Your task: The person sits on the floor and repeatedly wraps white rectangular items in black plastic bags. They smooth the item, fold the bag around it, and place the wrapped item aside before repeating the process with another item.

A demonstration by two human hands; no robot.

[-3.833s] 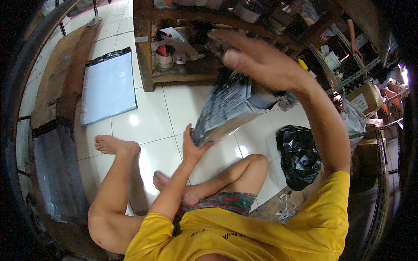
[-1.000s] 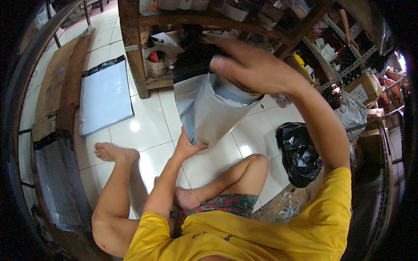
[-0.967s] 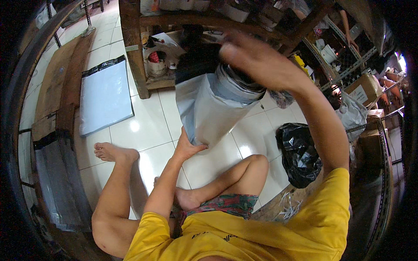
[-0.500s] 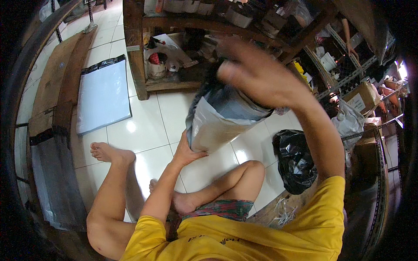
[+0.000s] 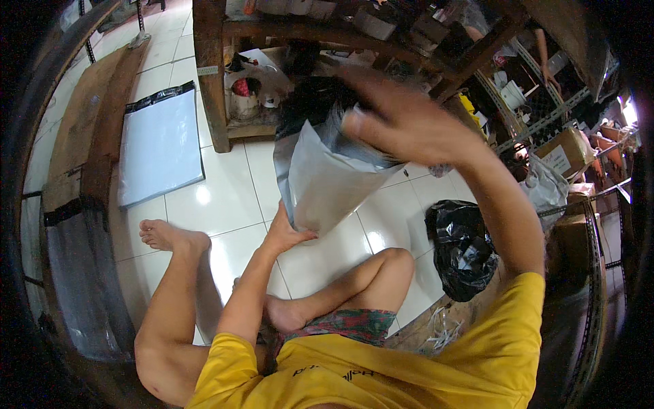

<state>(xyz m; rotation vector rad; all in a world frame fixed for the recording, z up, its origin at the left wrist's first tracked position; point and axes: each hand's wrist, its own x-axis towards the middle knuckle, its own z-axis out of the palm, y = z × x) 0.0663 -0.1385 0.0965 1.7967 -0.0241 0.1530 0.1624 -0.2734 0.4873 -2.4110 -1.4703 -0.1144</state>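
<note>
**Head view: curled plastic sheaf [image 5: 330, 184] hanging over tile, left grip [image 5: 281, 237] grasping its lower corner**

Glossy white tiled floor [image 5: 231, 187] is spreading beneath the seated person. A wooden shelf unit [image 5: 212, 102] is standing beyond, clutter filling its levels. At upper right, another person's arm [image 5: 543, 61] is showing by a metal rack [image 5: 538, 123].

The sheaf, grey-white with a dark upper end, is leaning in front of the person, its top fanning. Right grip [image 5: 422, 129] is blurring at that upper edge; cannot tell whether it is pinching a sheet.

Edges: a flat white stack [image 5: 163, 146], black-banded, is lying to the left, near long cardboard [image 5: 92, 133]. A crumpled black bag [image 5: 460, 252] is sitting just beyond the bent right knee [image 5: 398, 262]; pale strips [image 5: 444, 328] are lying nearer the body.

Room: bare tile is running between stack and sheaf, and between sheaf and black bag. The shelf unit is overlapping the sheaf's top in view; contact is staying unclear.
</note>
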